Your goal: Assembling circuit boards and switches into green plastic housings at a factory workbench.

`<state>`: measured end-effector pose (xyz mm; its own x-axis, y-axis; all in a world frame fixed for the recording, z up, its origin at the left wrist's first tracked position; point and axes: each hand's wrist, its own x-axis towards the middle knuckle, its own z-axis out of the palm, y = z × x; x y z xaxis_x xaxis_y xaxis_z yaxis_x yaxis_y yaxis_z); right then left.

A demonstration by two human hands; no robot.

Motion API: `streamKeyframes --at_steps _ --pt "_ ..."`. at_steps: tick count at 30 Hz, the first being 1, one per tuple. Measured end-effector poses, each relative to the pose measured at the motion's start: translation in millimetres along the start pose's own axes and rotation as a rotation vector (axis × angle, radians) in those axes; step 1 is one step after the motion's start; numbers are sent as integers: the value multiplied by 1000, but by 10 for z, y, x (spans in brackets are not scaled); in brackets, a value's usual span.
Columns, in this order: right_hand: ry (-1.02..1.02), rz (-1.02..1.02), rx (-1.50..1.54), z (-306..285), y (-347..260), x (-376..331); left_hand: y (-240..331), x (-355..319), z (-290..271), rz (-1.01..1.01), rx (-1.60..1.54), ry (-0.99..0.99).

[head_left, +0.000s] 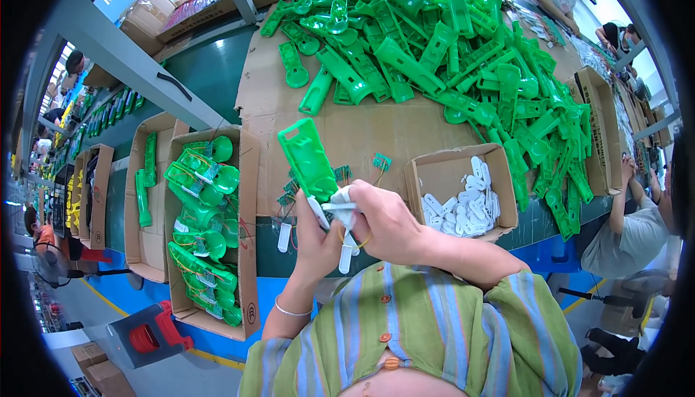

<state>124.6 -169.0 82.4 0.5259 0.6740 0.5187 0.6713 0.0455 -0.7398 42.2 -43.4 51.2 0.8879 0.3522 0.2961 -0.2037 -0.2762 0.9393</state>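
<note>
Green striped shirt with orange buttons, thin bracelet, perhaps silver, bare forearms

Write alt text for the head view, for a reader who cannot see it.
Both hands, left hand and right hand, hold a green plastic shell and white parts over a cardboard-covered bench. A heap of green shells lies behind, boxes at either side.

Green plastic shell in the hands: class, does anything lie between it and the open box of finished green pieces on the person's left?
Nothing visible does. The green plastic shell, held by the left hand and right hand, sits just right of the open box; only bare cardboard lies between.
</note>
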Motion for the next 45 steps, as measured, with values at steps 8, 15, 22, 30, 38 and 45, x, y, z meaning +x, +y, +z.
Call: streamKeyframes --at_steps 8,15,22,30,38,45 --pt "-74 -183 -607 -376 214 367 -71 -183 30 -198 -234 -209" --pt "-142 -174 -676 -412 480 328 93 -191 25 -498 -635 -302" --pt "18 -205 -199 -353 579 224 323 -222 30 -581 -803 -271" --pt "-239 425 869 -329 476 141 62 -281 -45 -532 -882 -231" --pt "-201 330 772 -69 517 351 -8 -301 -78 -545 -904 -24" --pt "-274 342 714 -14 449 463 -64 -340 -152 -467 -930 -27"
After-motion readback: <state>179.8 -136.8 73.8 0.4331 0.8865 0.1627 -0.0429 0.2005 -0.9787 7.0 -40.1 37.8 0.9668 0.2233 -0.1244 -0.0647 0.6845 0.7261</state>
